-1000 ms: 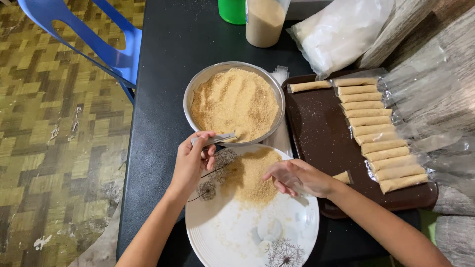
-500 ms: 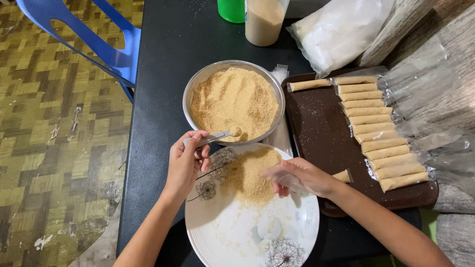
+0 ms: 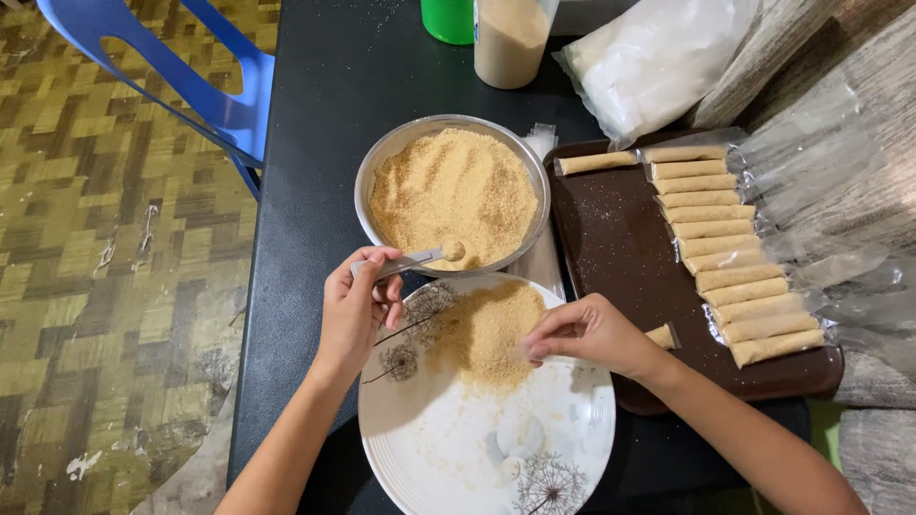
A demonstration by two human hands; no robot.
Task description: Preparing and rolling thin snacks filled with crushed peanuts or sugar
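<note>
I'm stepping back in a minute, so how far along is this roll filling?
Done: about eleven filled rolls lie lined up on the brown tray. In hand: the left hand holds a spoon of crumbs over the metal bowl; the right hand pinches a clear sleeve above the plate. Left: the bowl is nearly full.

We note a black table (image 3: 324,143) bearing a metal bowl (image 3: 380,164) of crumbs, a white patterned plate (image 3: 458,458), a brown tray (image 3: 620,248), a green cup (image 3: 447,19), a crumb-filled jar (image 3: 510,43) and a white bag (image 3: 658,57).
</note>
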